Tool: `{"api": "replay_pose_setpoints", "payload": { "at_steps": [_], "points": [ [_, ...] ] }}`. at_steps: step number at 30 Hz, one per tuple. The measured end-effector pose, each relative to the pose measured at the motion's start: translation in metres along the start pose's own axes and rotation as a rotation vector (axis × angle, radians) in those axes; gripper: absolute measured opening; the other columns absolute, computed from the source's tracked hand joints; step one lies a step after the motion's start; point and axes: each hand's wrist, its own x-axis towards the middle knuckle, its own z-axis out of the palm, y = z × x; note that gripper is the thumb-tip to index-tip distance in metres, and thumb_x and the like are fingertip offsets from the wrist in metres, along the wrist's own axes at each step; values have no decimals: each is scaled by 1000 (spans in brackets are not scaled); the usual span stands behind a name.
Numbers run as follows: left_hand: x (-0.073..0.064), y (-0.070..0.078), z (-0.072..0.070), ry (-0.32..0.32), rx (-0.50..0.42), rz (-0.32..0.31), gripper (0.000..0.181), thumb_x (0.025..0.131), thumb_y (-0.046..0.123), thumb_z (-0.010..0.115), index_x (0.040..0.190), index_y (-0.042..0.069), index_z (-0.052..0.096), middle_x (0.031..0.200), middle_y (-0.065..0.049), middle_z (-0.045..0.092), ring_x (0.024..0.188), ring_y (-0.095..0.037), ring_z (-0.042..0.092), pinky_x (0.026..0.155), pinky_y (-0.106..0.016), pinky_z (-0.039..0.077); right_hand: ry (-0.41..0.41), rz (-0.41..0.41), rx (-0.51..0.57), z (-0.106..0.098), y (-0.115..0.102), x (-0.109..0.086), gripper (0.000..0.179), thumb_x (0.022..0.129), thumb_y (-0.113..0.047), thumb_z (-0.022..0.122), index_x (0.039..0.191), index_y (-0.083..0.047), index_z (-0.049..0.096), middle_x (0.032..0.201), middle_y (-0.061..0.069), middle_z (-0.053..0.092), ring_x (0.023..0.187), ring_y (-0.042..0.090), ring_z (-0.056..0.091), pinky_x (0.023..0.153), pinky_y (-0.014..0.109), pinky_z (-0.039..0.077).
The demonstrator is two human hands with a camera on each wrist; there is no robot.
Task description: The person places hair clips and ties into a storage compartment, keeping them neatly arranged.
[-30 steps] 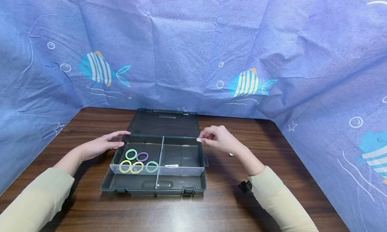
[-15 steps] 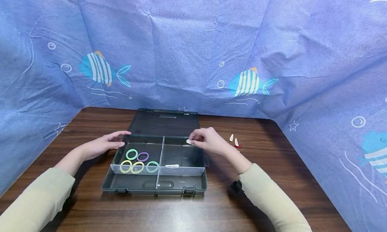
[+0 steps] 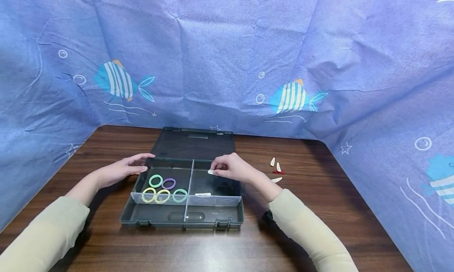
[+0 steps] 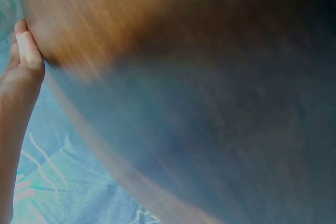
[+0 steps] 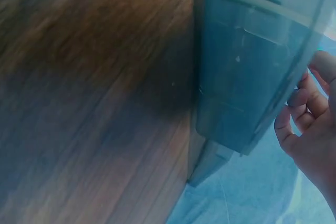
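Note:
A dark see-through divided box (image 3: 159,224) stands on the table with its lid (image 3: 195,144) laid back. My right hand (image 3: 235,170) pinches a white snap hair clip (image 3: 211,172) over the back right compartment. Another white hair clip (image 3: 203,194) lies in that compartment, by the clear divider. At the box's left rear rim rests my left hand (image 3: 118,172), its fingers extended and holding nothing. Green, purple and yellow hair ties (image 3: 162,196) lie in the back left compartment. In the right wrist view, the right hand (image 5: 315,121) shows beside the box wall, fingers curled.
Right of the box, several white hair clips (image 3: 278,167) and a red one (image 3: 279,172) lie on the brown wooden table (image 3: 312,209). A blue fish-print curtain (image 3: 220,59) hangs round the back and sides of the table.
My right hand has moved left with the white hair clip, from the box's right rim to over the compartment. The clips on the table came into view. My left hand stays put.

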Motion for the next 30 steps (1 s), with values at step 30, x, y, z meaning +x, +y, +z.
{"api": "replay_pose_setpoints", "payload": {
  "at_steps": [30],
  "points": [
    [-2,0,0,9,0,-1,51,99,30,47,146,20,31,155,-18,11,139,-43,10,103,-67,18,-262,23,-30,43,2,24,7,88,-21,67,82,-19,65,65,-15,60,54,-3,48,58,14,41]
  ]
}}
